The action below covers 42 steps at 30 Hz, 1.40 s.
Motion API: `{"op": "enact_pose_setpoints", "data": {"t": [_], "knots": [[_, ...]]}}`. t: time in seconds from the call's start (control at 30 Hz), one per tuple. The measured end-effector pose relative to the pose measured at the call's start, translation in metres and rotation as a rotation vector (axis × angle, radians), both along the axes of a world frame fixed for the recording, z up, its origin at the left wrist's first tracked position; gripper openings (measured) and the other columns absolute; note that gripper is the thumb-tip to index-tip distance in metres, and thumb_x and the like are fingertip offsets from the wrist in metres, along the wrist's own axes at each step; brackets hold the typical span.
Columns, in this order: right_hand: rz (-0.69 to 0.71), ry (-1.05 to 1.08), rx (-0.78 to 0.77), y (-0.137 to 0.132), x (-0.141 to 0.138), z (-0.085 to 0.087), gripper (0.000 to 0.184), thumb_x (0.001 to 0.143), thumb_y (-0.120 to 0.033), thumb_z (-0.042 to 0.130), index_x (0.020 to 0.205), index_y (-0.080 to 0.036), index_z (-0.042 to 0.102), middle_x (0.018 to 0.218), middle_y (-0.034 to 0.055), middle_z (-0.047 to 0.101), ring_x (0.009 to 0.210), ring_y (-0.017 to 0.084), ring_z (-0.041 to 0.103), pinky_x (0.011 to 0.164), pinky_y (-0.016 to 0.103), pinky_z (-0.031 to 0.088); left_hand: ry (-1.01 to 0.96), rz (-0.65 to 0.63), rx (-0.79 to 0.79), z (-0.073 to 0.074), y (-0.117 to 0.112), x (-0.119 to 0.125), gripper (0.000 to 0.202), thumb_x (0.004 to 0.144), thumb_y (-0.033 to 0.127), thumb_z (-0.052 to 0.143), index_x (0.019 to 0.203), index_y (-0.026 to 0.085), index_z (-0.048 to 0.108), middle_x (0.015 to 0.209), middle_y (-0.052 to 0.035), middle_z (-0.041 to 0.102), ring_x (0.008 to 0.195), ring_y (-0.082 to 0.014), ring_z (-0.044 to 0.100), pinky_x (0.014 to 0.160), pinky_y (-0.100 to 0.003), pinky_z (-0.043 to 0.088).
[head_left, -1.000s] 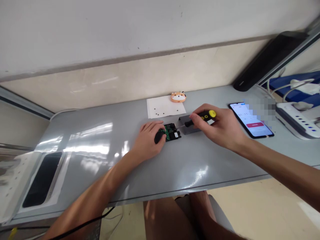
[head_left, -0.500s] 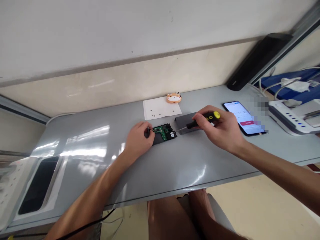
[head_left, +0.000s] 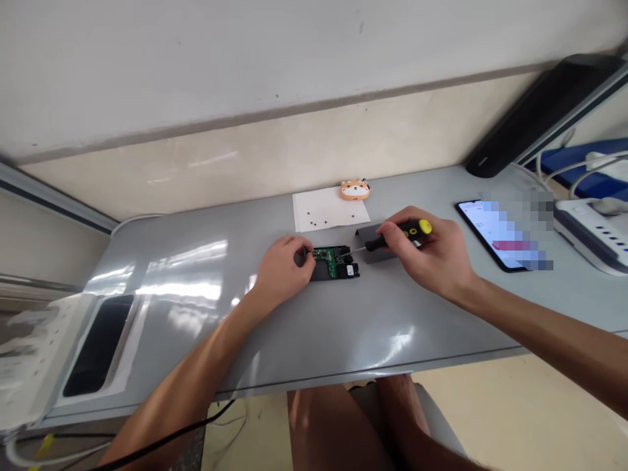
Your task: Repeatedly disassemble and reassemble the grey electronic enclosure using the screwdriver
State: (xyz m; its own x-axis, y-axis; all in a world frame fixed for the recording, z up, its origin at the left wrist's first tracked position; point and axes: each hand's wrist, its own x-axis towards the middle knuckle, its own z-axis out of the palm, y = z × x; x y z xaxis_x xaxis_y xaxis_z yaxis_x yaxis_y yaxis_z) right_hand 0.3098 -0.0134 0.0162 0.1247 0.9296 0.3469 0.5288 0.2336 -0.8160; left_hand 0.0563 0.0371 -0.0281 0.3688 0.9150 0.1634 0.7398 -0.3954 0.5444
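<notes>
My left hand (head_left: 287, 267) is closed on the left end of a small black device with an exposed green circuit board (head_left: 331, 260), which lies flat on the grey table. In my right hand (head_left: 434, 252) is a black and yellow screwdriver (head_left: 400, 235), held nearly level. Its thin shaft points left, and the tip is over the right part of the board; whether it touches cannot be made out. Behind the screwdriver lies a dark grey cover (head_left: 366, 234), partly hidden by my right hand.
Several tiny dark screws lie on a white paper (head_left: 324, 204) behind the device. An orange animal-faced case (head_left: 354, 190) sits on its corner. A lit phone (head_left: 490, 232) and power strip (head_left: 598, 229) are right; a dark phone (head_left: 101, 343) lies left. A black speaker (head_left: 534, 118) leans at the back.
The screwdriver tip has moved left, from the device's right edge to over the board. The whole view has shifted slightly; my left hand keeps its hold on the device.
</notes>
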Motion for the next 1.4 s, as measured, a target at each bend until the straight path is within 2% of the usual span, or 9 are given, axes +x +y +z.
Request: {"op": "enact_pose_setpoints", "data": {"t": [0.27, 0.57, 0.73, 1.03, 1.1, 1.17, 1.23, 1.33, 1.4], "knots": [[-0.033, -0.029, 0.106, -0.002, 0.001, -0.004, 0.024, 0.097, -0.039, 0.073, 0.077, -0.025, 0.071, 0.062, -0.0002, 0.069, 0.050, 0.014, 0.057, 0.045, 0.027, 0.044, 0.085, 0.049, -0.099, 0.012, -0.006, 0.003, 0.015, 0.094, 0.018, 0.058, 0.096, 0.023, 0.072, 0.100, -0.0063, 0.073, 0.100, -0.0260, 0.068, 0.089, -0.038, 0.058], [0.006, -0.025, 0.166, -0.004, 0.002, -0.003, 0.025, 0.098, -0.040, 0.072, 0.078, -0.025, 0.071, 0.065, 0.0011, 0.072, 0.053, 0.015, 0.064, 0.045, 0.026, 0.048, 0.156, -0.101, -0.075, 0.015, -0.004, -0.005, 0.017, 0.097, 0.017, 0.054, 0.103, 0.021, 0.069, 0.108, -0.0084, 0.071, 0.102, -0.0262, 0.068, 0.088, -0.039, 0.058], [0.018, -0.063, 0.184, -0.006, 0.005, -0.002, 0.023, 0.098, -0.036, 0.072, 0.078, -0.025, 0.071, 0.061, -0.0007, 0.069, 0.049, 0.014, 0.059, 0.044, 0.026, 0.045, 0.215, -0.116, -0.037, 0.013, -0.004, -0.006, 0.018, 0.097, 0.015, 0.050, 0.102, 0.021, 0.066, 0.105, -0.0081, 0.069, 0.093, -0.0248, 0.067, 0.082, -0.039, 0.056], [0.005, -0.082, 0.185, -0.009, 0.009, 0.004, 0.026, 0.098, -0.041, 0.073, 0.077, -0.025, 0.070, 0.059, -0.0010, 0.068, 0.050, 0.014, 0.059, 0.044, 0.027, 0.043, 0.179, -0.092, -0.046, 0.010, -0.004, -0.005, 0.020, 0.098, 0.017, 0.049, 0.104, 0.022, 0.066, 0.107, -0.0072, 0.069, 0.085, -0.0224, 0.067, 0.077, -0.037, 0.057], [0.004, -0.078, 0.187, -0.010, 0.008, 0.004, 0.026, 0.098, -0.041, 0.072, 0.077, -0.025, 0.070, 0.060, -0.0009, 0.068, 0.050, 0.015, 0.060, 0.044, 0.027, 0.044, 0.169, -0.098, -0.045, 0.014, -0.003, -0.008, 0.026, 0.098, 0.016, 0.048, 0.113, 0.022, 0.068, 0.115, -0.0085, 0.071, 0.093, -0.0237, 0.069, 0.083, -0.039, 0.060], [0.008, -0.070, 0.191, -0.010, 0.007, 0.005, 0.026, 0.098, -0.041, 0.072, 0.077, -0.025, 0.070, 0.060, -0.0009, 0.069, 0.050, 0.015, 0.061, 0.044, 0.028, 0.044, 0.153, -0.135, 0.003, 0.022, 0.000, -0.013, 0.035, 0.097, 0.015, 0.048, 0.125, 0.022, 0.068, 0.128, -0.0102, 0.071, 0.111, -0.0266, 0.070, 0.100, -0.044, 0.059], [0.014, -0.062, 0.202, -0.010, 0.006, 0.006, 0.025, 0.098, -0.039, 0.071, 0.077, -0.026, 0.070, 0.061, -0.0011, 0.069, 0.049, 0.014, 0.060, 0.044, 0.028, 0.044, 0.133, -0.223, 0.050, 0.031, 0.002, -0.020, 0.043, 0.097, 0.017, 0.051, 0.137, 0.022, 0.065, 0.143, -0.0107, 0.068, 0.134, -0.0294, 0.063, 0.119, -0.049, 0.049], [0.022, -0.061, 0.205, -0.010, 0.005, 0.007, 0.024, 0.098, -0.037, 0.071, 0.076, -0.026, 0.071, 0.061, -0.0013, 0.069, 0.049, 0.014, 0.060, 0.044, 0.027, 0.045, 0.143, -0.400, -0.047, 0.040, 0.002, -0.027, 0.059, 0.098, 0.034, 0.067, 0.156, 0.028, 0.055, 0.164, -0.0086, 0.057, 0.153, -0.0330, 0.050, 0.132, -0.053, 0.036], [0.024, -0.068, 0.200, -0.010, 0.006, 0.008, 0.024, 0.098, -0.038, 0.071, 0.076, -0.026, 0.071, 0.061, -0.0012, 0.070, 0.049, 0.014, 0.060, 0.044, 0.027, 0.045, 0.190, -0.465, -0.141, 0.040, 0.002, -0.027, 0.077, 0.093, 0.046, 0.080, 0.163, 0.031, 0.051, 0.168, -0.0085, 0.054, 0.159, -0.0358, 0.043, 0.134, -0.056, 0.030]]}}
